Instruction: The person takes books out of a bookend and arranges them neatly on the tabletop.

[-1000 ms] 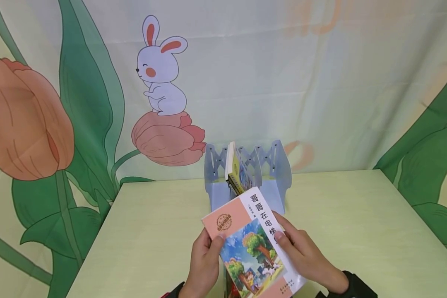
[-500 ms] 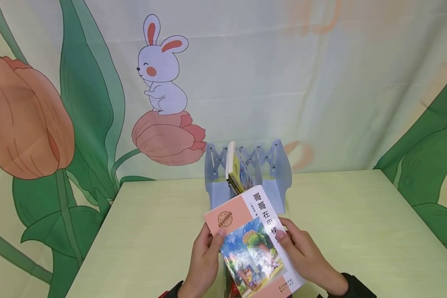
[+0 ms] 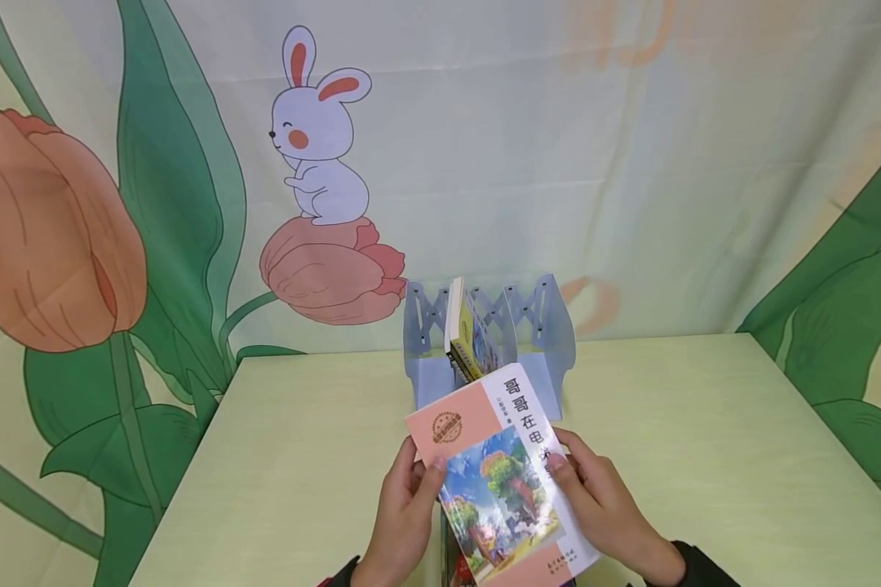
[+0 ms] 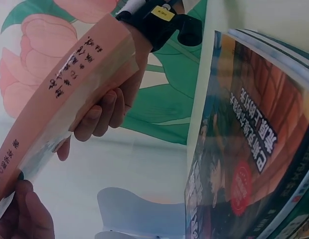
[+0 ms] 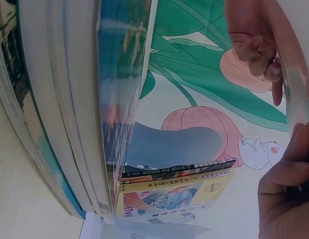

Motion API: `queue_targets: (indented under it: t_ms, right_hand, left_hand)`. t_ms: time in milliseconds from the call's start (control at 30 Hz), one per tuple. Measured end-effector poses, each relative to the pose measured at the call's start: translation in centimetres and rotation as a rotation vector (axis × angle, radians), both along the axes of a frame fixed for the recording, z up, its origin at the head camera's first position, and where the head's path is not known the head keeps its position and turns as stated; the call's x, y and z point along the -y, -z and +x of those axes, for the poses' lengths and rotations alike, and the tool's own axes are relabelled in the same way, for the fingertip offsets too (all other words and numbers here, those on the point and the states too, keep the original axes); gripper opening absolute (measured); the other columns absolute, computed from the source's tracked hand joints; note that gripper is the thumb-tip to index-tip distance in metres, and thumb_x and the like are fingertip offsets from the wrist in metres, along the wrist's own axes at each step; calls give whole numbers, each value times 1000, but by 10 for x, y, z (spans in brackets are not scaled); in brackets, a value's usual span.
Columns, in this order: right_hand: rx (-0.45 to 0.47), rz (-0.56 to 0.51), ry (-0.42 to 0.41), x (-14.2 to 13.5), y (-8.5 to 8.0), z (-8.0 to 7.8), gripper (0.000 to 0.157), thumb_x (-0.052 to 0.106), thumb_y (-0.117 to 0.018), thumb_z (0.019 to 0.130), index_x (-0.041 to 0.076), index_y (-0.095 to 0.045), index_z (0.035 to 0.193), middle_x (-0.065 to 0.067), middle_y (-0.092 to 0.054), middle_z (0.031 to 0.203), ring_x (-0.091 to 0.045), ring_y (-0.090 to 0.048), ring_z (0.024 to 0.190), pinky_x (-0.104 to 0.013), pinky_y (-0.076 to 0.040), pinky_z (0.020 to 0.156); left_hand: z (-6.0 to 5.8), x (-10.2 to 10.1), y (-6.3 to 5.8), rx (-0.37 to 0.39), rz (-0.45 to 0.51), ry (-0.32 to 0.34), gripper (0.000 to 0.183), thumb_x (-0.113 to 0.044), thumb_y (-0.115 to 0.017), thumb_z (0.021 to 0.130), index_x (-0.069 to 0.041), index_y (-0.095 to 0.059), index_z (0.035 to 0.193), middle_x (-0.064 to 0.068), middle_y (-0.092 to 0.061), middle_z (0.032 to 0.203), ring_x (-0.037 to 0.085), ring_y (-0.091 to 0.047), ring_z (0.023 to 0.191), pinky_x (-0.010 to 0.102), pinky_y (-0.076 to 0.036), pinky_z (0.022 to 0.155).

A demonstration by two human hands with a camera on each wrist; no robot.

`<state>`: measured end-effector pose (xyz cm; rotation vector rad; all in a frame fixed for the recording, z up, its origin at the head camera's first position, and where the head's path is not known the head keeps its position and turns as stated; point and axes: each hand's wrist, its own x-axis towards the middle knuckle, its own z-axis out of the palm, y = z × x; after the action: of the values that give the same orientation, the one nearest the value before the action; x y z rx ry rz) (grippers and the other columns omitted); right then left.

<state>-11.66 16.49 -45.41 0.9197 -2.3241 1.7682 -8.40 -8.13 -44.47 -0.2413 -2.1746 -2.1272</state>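
Both hands hold a paperback book (image 3: 499, 489) with a pink and white cover and a painted picture of trees. My left hand (image 3: 402, 509) grips its left edge, thumb on the front cover. The right edge is pinched by my right hand (image 3: 608, 505), its thumb also on the cover. The book is tilted, its top leaning right. In the left wrist view, its pink spine (image 4: 50, 107) faces the camera. Beneath it lies a stack of books (image 4: 244, 134), mostly hidden in the head view, with page edges (image 5: 65, 99) showing in the right wrist view.
A pale blue expanding book rack (image 3: 545, 379) stands toward the back of the light green table (image 3: 301, 456). A few thin books (image 3: 473, 338), one yellow, lean inside it. Behind hangs a curtain (image 3: 499, 163) printed with tulips and a rabbit.
The held book has shifted slightly to the right and turned a little more upright. Both hands keep their grip, moving slightly with it. The rack has not moved.
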Motion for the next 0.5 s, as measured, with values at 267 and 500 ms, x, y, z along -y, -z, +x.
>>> queue_targets:
  t_ms: [267,500]
  right_hand:
    - [-17,6,103,1,1,0,32,5,-40,104,7,-49,136,-10,-70,76,-5,-64,55,-27,-50,45]
    - [64,-2,160,1,2,-1,31,13,-39,106,8,-47,136,-13,-70,81,-8,-66,57,-31,-52,46]
  left_hand:
    - [4,-3,9,101,-3,39,71,-18,-53,101,-19,-10,157,18,-66,110,9,-61,83,26,-49,73]
    - [7,-7,12,137,-54,83,80,-19,-57,99,-24,-4,158,15,-63,111,6,-60,81,24,-50,65]
